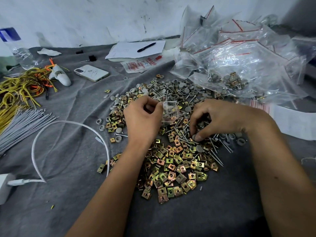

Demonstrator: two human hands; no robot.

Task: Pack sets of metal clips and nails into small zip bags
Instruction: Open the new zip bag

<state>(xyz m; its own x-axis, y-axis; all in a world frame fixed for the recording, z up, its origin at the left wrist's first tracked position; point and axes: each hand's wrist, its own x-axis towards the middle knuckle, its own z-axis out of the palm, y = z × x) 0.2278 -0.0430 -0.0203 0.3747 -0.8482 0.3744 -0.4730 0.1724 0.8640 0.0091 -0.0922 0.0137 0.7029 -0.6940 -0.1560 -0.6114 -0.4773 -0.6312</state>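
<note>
At nine o'clock on the grey cloth (71, 103) that covers the tabletop lie a tangle of yellow and orange cords (20, 89) and, below it, a fan of grey cable ties (22, 124); a clear water bottle (17, 48) stands at ten o'clock against the wall. A white cable (71, 123) loops from eight o'clock toward the centre, and a white phone (91, 73) lies face down at eleven o'clock. At twelve o'clock a black pen (146, 47) rests on a sheet of paper (135, 48). The heap of brass-coloured metal clips (172, 170) spreads from the centre down to six o'clock, mixed with nails (217, 154) and grey round caps (184, 90) that lie toward one o'clock. The left hand (142, 117), just left of centre, has its grip closed on the rim of a small zip bag (170, 111), thumb and curled fingers pinching it so the bag hangs over the heap with a few pieces inside. The right hand (220, 118), just right of centre, reaches down into the nails, its grip drawn together on a small grey piece (194, 137) between thumb and fingertips. At two o'clock sits a pile of clear bags with red zip lines (242, 53), some holding packed parts.
</note>
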